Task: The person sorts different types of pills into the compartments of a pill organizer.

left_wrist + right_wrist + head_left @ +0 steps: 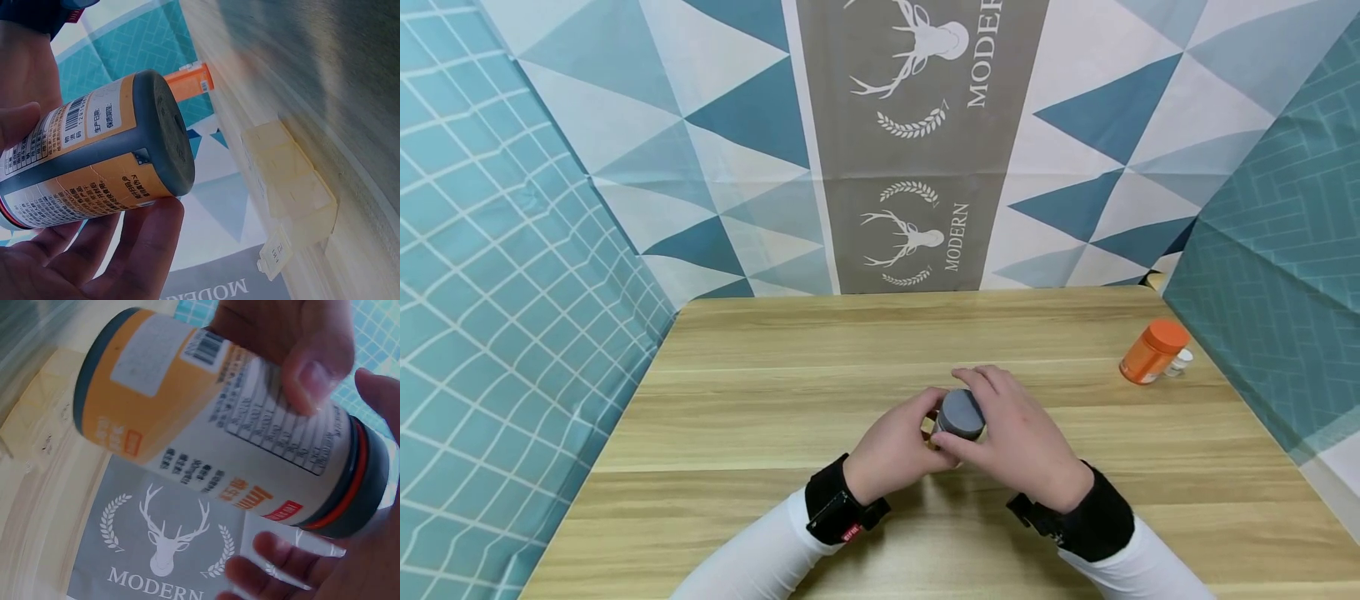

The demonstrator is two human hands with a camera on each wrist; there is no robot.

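Note:
A supplement bottle with an orange and white label is held off the table, its dark base facing the table. My left hand grips its body, the thumb across the printed label in the right wrist view and the fingers on the far side. My right hand is at the top end, thumb and fingers to either side of the dark grey cap. An orange-red ring shows just under the cap. Below the bottle, a translucent yellowish pill box sits on the table with one small lid flipped out.
At the right edge of the wood-grain table stands an orange bottle with an orange lid. A small white bottle is right beside it. Patterned cloth hangs behind the table, and teal cloths hang at both sides.

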